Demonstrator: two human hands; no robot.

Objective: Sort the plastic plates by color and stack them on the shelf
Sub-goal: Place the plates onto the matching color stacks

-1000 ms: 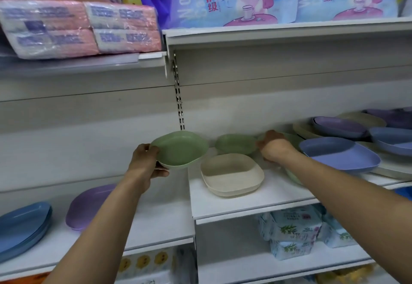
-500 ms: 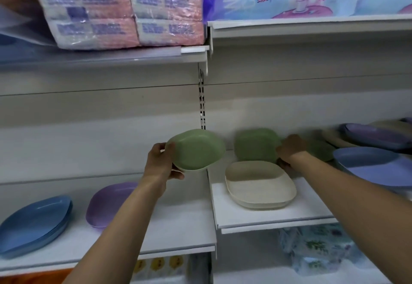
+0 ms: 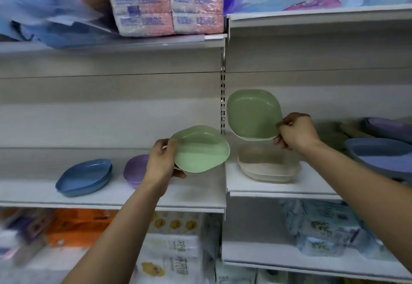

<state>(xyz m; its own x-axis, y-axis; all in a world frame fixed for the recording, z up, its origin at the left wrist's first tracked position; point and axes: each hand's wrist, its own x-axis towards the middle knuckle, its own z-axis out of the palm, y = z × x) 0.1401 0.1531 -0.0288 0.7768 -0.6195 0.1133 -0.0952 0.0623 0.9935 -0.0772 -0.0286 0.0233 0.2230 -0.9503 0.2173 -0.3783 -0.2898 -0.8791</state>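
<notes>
The left hand is gripping the lower green plate by its left rim, thumb curled over the top edge and fingers wrapped underneath, holding it roughly level in the air above the shelf, just right of the purple plate and the stacked blue plates. The right hand is pinching the upper green plate at its near right corner, fingers clamped on the rim, and the plate is tilting up above the cream plates without touching them. Both green plates are looking light and stiff, since each is hanging from a one-edge hold without sagging. The smooth plastic is probably slippery, so the raised rim is the sensible place to take hold, and a drop is more likely to clatter than break.
</notes>
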